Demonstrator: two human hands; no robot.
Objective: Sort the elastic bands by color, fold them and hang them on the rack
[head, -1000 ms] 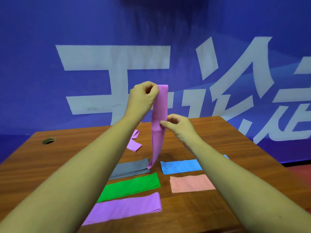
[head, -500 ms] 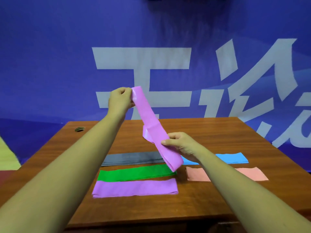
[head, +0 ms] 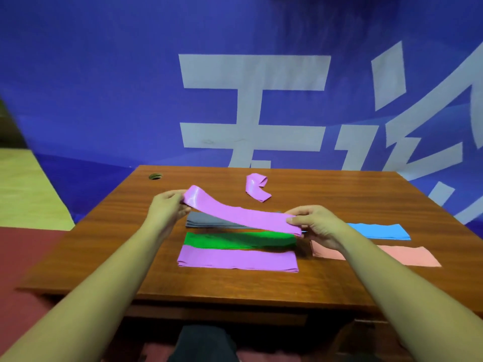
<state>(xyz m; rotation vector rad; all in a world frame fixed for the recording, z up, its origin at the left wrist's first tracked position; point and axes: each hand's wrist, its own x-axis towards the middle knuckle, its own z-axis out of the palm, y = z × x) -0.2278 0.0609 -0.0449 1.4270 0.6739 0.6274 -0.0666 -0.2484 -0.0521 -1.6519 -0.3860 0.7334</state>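
Head view of the sorting stage. The left hand (head: 167,210) pinches one end of the held purple band (head: 243,218) and the right hand (head: 318,226) pinches the other, thumb on top – the strip spans the gap between them, its left end raised, its right end lower, above the wooden table (head: 339,288). Beneath the strip lie flat folded bands in two columns. In the left column, from far to near: the grey band (head: 206,220), partly hidden by the held strip; the green band (head: 235,240); and the folded purple band (head: 235,258), just beside the green one. In the right column: the blue band (head: 379,231) farther off and the pink band (head: 407,257) nearer, both partly covered by the right wrist. A loose purple band (head: 256,188) lies crumpled and apart, toward the far edge. A round hole (head: 155,176) sits in the far left corner of the tabletop. Behind stands a blue backdrop (head: 104,87) bearing large white characters.
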